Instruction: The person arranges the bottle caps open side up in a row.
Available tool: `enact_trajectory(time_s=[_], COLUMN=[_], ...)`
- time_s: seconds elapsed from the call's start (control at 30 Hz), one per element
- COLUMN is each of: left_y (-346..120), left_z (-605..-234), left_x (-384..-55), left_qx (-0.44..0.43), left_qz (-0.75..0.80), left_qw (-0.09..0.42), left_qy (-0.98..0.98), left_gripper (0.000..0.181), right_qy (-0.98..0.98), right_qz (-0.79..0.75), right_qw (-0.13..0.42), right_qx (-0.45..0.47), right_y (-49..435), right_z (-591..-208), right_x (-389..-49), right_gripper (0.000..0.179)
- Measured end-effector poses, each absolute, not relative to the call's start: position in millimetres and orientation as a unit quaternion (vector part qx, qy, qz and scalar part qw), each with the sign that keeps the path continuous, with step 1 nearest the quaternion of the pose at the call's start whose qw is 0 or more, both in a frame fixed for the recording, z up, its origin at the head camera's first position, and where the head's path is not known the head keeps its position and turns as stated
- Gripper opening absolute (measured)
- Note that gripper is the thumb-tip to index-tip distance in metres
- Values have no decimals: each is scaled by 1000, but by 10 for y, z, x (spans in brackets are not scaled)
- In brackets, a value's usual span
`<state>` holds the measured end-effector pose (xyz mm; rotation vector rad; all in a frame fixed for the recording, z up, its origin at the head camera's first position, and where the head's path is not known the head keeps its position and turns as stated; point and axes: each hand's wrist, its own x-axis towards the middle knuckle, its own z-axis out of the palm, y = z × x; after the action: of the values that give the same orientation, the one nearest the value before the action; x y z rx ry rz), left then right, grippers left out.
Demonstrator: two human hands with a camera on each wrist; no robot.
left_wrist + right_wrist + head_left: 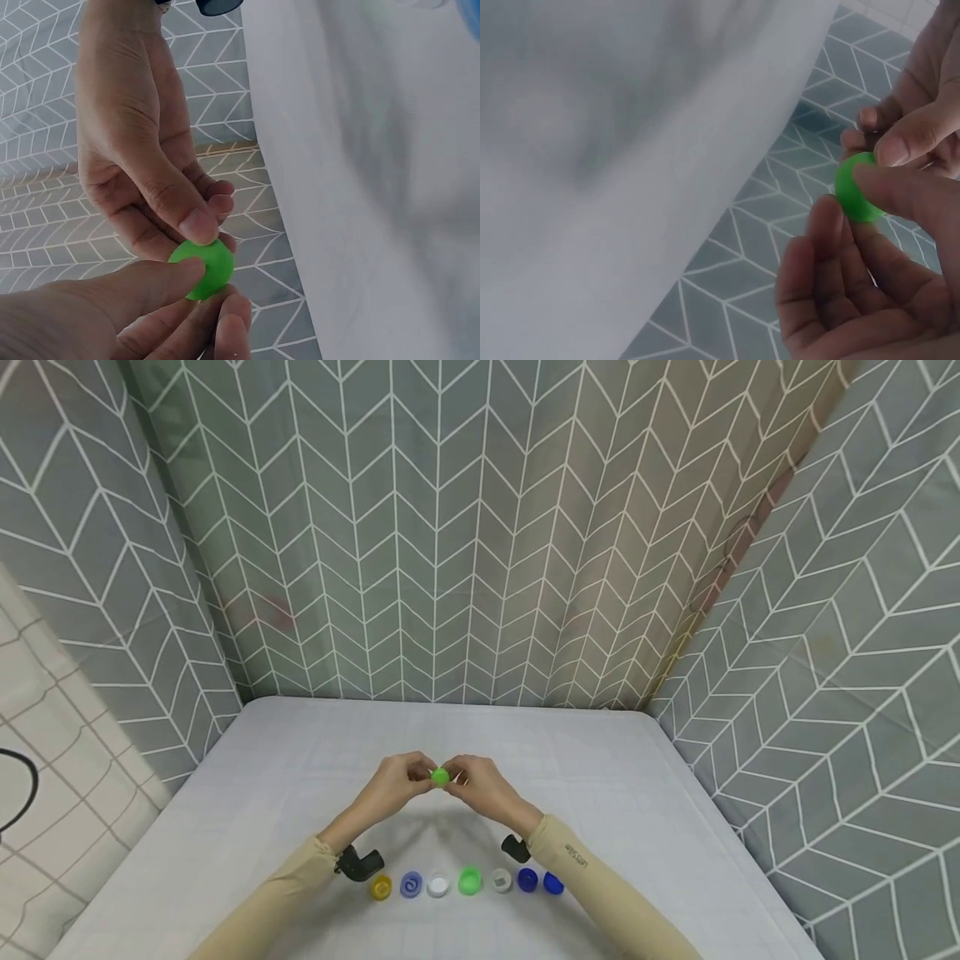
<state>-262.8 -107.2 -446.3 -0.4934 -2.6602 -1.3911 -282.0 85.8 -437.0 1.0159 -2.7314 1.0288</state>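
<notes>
A small round bright green cap (440,777) is held up over the white table, between both hands. My left hand (395,787) pinches one side of it between thumb and fingers. From the other side my right hand (483,783) pinches it the same way. In the left wrist view the thumbs press near the edge of the green cap (212,271). The right wrist view shows the same green cap (855,187) with a thumb over its face. Its underside is hidden by the fingers.
A row of caps lies on the white-covered table (600,793) nearer to me: yellow (381,887), light blue (411,884), white (438,885), green (470,881), greyish white (501,881) and two dark blue ones, one partly behind the right sleeve (600,877). Patterned curtains (465,527) surround the table.
</notes>
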Motion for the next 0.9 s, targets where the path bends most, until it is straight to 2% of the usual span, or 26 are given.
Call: enact_trajectory(time_s=[0.23, 0.47, 0.9], left_y=[-1052, -1045, -1067], left_z=[-4428, -4464, -4523], left_x=[-2612, -2589, -2605], left_qx=[-165, -153, -166], left_qz=[-456, -461, -454], left_qw=[51, 21, 38], left_qy=[-873, -874, -875], left_gripper=[11, 14, 15], right_qy=[-881, -878, -874], right_qz=[339, 354, 355], right_qw=[53, 33, 28], right_qx=[326, 320, 330], right_y=[921, 949, 960], right_z=[-4309, -4349, -4414], right_x=[-2816, -2774, -2782], right_gripper=[16, 16, 17])
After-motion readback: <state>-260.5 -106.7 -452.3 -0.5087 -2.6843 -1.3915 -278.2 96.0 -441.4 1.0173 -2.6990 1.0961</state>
